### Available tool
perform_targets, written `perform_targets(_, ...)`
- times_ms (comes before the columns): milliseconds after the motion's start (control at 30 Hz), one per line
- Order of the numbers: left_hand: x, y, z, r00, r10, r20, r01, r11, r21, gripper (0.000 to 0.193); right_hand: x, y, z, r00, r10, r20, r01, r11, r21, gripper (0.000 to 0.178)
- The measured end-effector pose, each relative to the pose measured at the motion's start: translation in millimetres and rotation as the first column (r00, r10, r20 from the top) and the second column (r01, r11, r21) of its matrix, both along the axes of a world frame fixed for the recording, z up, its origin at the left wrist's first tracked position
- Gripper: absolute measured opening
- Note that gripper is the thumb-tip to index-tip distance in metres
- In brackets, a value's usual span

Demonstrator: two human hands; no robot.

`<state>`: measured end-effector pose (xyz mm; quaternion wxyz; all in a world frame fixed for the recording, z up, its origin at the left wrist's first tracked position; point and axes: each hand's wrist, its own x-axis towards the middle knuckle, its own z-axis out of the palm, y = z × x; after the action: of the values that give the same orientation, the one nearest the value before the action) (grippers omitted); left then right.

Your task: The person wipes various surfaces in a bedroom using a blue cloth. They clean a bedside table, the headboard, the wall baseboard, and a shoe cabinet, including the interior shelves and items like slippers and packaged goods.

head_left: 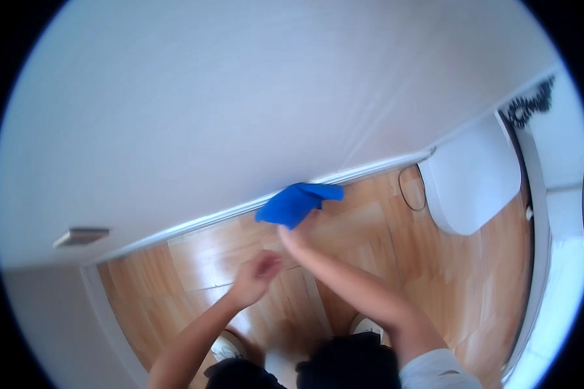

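Remotely, my right grip point(297, 235) clasps the blue cloth point(291, 205) by the baseboard point(370, 169); my left grip point(261, 267) blurs, spread or closed I can't tell. The white unit's point(474, 181) inside is hidden.

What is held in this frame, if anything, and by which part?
The right hand has the blue cloth at its near, lower edge; the exact finger grip is hidden. The left hand appears empty.
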<state>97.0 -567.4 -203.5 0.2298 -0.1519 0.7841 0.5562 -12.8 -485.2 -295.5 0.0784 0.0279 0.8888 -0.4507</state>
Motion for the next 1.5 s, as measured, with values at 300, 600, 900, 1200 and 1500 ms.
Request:
perform_targets(300,-123.6,89.7,-36.8,0.752,0.63,0.195,-0.608,0.549,0.573,0.025,-53.4,79.8,94.5,0.944,0.314,-0.101,-0.322,0.944,-0.072,0.023)
perform_targets(600,-101.4,19.5,-55.3,0.058,0.997,0.045,-0.726,0.011,0.687,0.008,-9.0,8.8,106.9,0.716,0.653,-0.247,-0.686,0.723,-0.079,0.027)
perform_targets(900,-55.1,-91.1,-120.7,-0.304,0.915,-0.265,-0.909,-0.195,0.369,0.008,26.1,-28.6,138.9,0.434,0.895,-0.104,-0.901,0.434,-0.031,0.048)
perform_targets(1200,-92.7,-38.0,-102.2,-0.266,0.929,-0.256,-0.931,-0.178,0.32,0.009,30.6,-52.0,156.2,0.314,0.93,-0.189,-0.879,0.36,0.313,0.027)
perform_targets(1500,42.9,-286.9,-79.6,-0.531,0.845,-0.066,-0.805,-0.479,0.351,0.011,90.1,-129.7,148.9,0.198,0.92,-0.339,-0.946,0.269,0.178,0.018)
